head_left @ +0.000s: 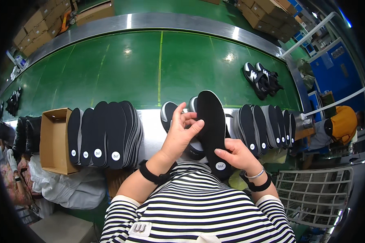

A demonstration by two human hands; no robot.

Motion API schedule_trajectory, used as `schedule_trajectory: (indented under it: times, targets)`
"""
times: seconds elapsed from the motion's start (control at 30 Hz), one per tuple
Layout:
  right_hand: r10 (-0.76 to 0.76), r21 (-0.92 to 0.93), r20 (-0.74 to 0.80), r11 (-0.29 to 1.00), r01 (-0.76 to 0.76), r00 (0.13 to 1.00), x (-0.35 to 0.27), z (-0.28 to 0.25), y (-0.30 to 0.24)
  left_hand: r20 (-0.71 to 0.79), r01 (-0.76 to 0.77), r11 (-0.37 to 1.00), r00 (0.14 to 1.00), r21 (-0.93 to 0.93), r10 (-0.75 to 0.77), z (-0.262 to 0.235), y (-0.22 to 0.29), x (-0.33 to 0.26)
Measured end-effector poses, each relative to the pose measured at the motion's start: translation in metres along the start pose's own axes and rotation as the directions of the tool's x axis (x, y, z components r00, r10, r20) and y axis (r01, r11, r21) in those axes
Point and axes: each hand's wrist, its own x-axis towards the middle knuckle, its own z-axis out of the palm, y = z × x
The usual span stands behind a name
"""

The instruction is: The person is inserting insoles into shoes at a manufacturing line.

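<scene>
A long black insole (211,125) with a round white label at its heel stands upright before me, toe end away. My right hand (240,154) is closed on its right edge near the heel, thumb on the front face. On the other side, my left hand (180,131) has its fingers apart, and the thumb tip overlaps the insole's left edge; whether it presses there is unclear. Partly hidden behind my hands is a pair of black shoes with silver toes, the left shoe (165,115) showing most.
Stacked black insoles (99,133) stand left of me, beside an open cardboard box (52,139). More insole stacks (263,125) are on the right. Across the green conveyor belt (125,69) sits a black-and-white shoe pair (258,80). People sit at both sides.
</scene>
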Motion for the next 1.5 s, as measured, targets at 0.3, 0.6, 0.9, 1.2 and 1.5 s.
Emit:
schedule_trajectory:
  times: [0.3,0.6,0.9,1.2,1.5]
  targets:
    - [0.065,0.023,-0.169,0.998,-0.062,0.984,0.01,0.004,-0.017,0.136,0.165,0.959,0.981,-0.229,-0.136,-0.017,-0.012,-0.002]
    - [-0.334,-0.25,-0.36,0.934,0.255,0.871,0.03,0.008,-0.018,0.161,0.196,0.944,0.974,-0.265,-0.157,-0.013,-0.009,-0.004]
    - [-0.313,-0.221,-0.349,0.943,0.247,0.883,0.034,0.008,-0.026,0.182,0.186,0.95,0.973,-0.25,-0.142,-0.013,-0.008,-0.005]
    - [-0.154,-0.486,-0.228,0.873,0.024,0.962,0.023,0.024,-0.02,0.082,0.172,0.941,0.985,-0.29,-0.155,-0.004,-0.007,-0.015]
    - [-0.26,-0.424,-0.36,0.901,0.091,0.896,0.01,-0.029,0.007,0.201,0.065,0.532,0.881,0.844,-0.428,-0.03,-0.036,-0.017]
